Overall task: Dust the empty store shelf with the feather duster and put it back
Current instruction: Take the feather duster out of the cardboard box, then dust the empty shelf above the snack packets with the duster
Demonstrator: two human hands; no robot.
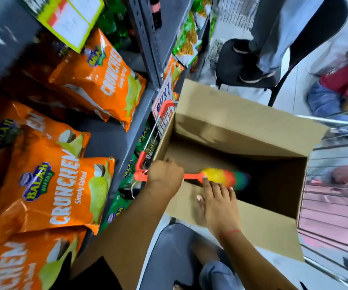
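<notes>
The duster (221,177) lies level over the mouth of the open box (242,130), its orange handle toward the shelf and its yellow, orange and green head out over the dark inside. The left hand (164,174) is closed round the handle at the box's near corner, knuckles up, so the grip looks firm enough to steer the head. The right hand (217,199) rests flat on the box's near flap, fingers loosely spread and holding nothing, fingertips just beside the yellow end of the head; it probably pins the flap down so the way stays clear. Whether the duster is coming out or going back in cannot be told from this moment.

The box sits in a wire cart (336,185) with orange trim, hard against the grey shelf (114,139). Orange crisp bags (49,185) crowd that shelf, with green packs below, so no bare shelf shows here. A chair (252,65) and other people stand well apart on the floor beyond
</notes>
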